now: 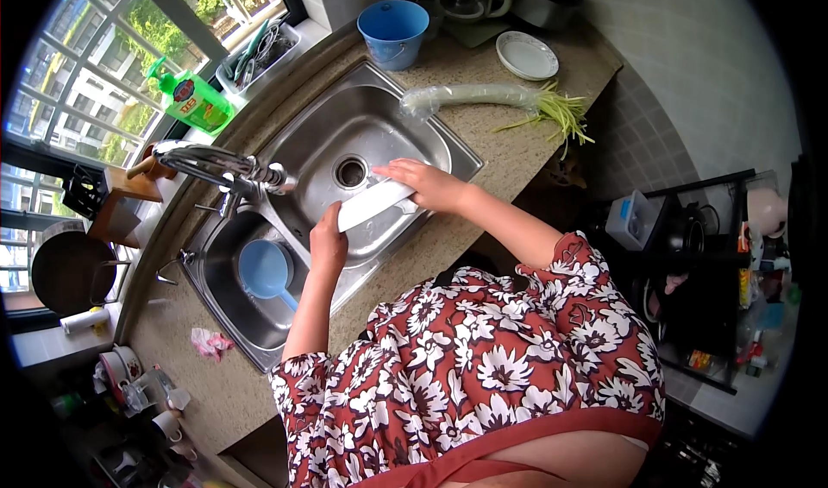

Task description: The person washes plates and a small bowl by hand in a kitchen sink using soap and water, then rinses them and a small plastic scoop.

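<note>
Over the large basin of a stainless steel sink (304,122), I hold a long, smooth white object (372,208) between both hands. It lies aslant, and what exactly it is cannot be told. My left hand (328,241) grips its near-left end. At the other end, my right hand (427,185) holds it with the fingers stretched along its top. A small white part (406,207) shows under the right palm. Behind the hands are the drain (351,172) and the chrome faucet (236,187). A blue plastic ladle (264,269) lies in the smaller basin.
Wrapped pale-stemmed vegetables (491,96) with yellow-green leaves lie across the sink's right rim. Behind them are a blue bucket (391,35) and a white plate (527,55). A green soap bottle (197,103) stands on the sill. A crumpled pink-white cloth (211,343) lies left.
</note>
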Demonstrator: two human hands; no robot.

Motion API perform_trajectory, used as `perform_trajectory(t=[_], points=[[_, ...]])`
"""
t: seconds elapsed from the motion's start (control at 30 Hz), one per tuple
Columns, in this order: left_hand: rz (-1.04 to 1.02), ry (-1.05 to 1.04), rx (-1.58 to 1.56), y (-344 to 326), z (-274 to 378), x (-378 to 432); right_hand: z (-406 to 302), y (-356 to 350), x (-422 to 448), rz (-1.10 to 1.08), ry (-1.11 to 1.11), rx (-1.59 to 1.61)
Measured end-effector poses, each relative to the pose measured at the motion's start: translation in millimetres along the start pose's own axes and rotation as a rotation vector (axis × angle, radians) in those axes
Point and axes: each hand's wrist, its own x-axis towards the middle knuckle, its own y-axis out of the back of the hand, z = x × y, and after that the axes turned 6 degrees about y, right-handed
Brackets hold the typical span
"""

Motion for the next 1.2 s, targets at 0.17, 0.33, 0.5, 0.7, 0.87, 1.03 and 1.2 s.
perform_trajectory(t=[0.17, 0.33, 0.5, 0.7, 0.87, 1.03, 1.2], points=[[0.081, -0.007, 0.153, 17, -23, -18, 27, 31, -10, -0.115, -0.285, 0.084], [0.178, -0.015, 0.273, 27, -53, -43, 58, 106, -21, 0.396, -0.576, 0.054], [0.203, 0.124, 0.215, 28, -67, -58, 139, 184, -60, 0.765, -0.586, -0.329], [0.364, 0.339, -0.174, 18, -87, -73, 170, 212, -65, 0.676, -0.983, -0.528], [0.217, 0.769, -1.007, 17, -94, -76, 198, 210, -57, 0.678, -1.095, -0.163], [0.162, 0.849, -1.212, 34, -67, -75, 198, 211, -64, 0.690, -1.051, 0.123], [0.198, 0.825, -1.238, 35, -76, -78, 180, 210, -58, 0.647, -0.994, 0.337]])
